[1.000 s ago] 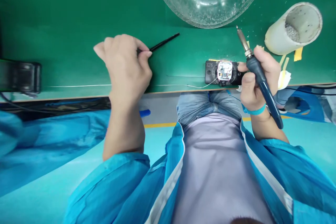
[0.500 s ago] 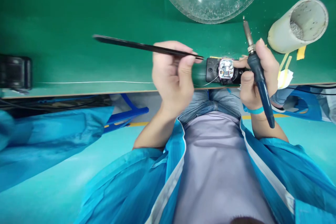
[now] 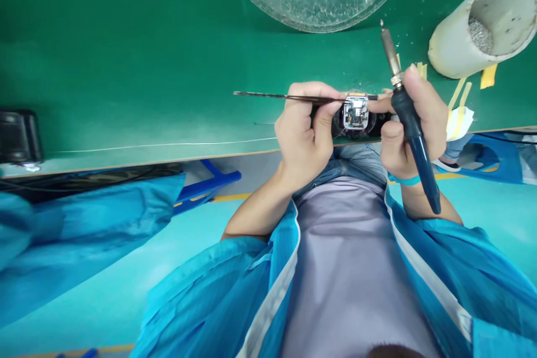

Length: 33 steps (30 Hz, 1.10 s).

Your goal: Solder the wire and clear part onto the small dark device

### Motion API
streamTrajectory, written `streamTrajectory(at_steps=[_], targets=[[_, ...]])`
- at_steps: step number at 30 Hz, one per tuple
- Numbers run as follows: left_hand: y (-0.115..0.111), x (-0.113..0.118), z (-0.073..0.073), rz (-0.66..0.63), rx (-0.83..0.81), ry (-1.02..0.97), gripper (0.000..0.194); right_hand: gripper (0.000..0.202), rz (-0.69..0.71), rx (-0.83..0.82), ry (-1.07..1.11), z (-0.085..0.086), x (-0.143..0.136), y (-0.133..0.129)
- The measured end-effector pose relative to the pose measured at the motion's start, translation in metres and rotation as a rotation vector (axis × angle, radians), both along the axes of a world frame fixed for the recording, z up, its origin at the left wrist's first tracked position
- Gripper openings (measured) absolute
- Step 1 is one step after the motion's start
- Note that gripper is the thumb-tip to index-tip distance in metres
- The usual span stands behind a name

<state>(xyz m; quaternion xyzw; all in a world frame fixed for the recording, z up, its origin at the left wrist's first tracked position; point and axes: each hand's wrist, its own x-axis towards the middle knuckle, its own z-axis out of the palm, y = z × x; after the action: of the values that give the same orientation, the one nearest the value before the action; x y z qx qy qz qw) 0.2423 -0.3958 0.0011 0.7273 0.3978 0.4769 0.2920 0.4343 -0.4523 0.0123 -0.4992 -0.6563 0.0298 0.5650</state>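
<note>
My left hand [image 3: 308,131] pinches dark tweezers [image 3: 268,95], their tips at the left side of a small square circuit board in a pale case [image 3: 356,112]. This board sits on a black holder [image 3: 380,123], partly hidden by my hands. My right hand [image 3: 419,123] is closed round a soldering iron [image 3: 413,131] with a dark blue handle. The iron's metal tip points up and away, apart from the board. My right index finger reaches to the board's right side. A thin wire [image 3: 176,144] runs along the table's front edge towards the board.
A clear round plastic bowl [image 3: 310,27] stands at the back. On the right, a tilted white tube [image 3: 451,45] holds grey bits. Yellow tape strips [image 3: 489,76] and a white pad [image 3: 464,123] lie beside it. A black device [image 3: 19,137] sits far left; a blue sleeve [image 3: 104,224] shows below.
My left hand has moved right with the tweezers, bringing their tips to the board. My right hand stays by the board with the soldering iron. The view has shifted slightly.
</note>
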Motion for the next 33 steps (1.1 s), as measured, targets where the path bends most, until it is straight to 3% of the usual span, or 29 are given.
streamTrajectory(at_steps=[5,11,16,22,25,28,33], targets=[[-0.001,-0.001,0.003,-0.032,-0.005,-0.081,0.011,0.053,0.014,-0.036,0.032,0.007,-0.002,-0.004],[-0.001,-0.004,0.004,-0.022,0.006,-0.02,0.015,0.055,0.022,-0.046,0.02,0.004,0.001,-0.005],[-0.001,-0.007,-0.005,-0.017,0.088,-0.003,0.015,0.055,0.019,-0.012,0.01,0.001,0.002,-0.003],[-0.002,-0.01,-0.016,-0.068,0.059,-0.06,0.026,0.057,0.035,-0.04,0.019,0.002,-0.002,-0.005],[-0.002,-0.01,-0.014,-0.044,0.058,0.018,0.03,0.067,0.083,-0.036,-0.085,0.0,0.0,-0.003],[-0.002,-0.008,-0.009,0.015,0.161,0.044,0.024,0.068,0.144,-0.054,-0.136,-0.001,0.002,0.001],[0.0,-0.005,-0.003,0.018,0.262,0.031,0.017,0.061,0.106,-0.074,-0.031,-0.005,0.002,-0.002]])
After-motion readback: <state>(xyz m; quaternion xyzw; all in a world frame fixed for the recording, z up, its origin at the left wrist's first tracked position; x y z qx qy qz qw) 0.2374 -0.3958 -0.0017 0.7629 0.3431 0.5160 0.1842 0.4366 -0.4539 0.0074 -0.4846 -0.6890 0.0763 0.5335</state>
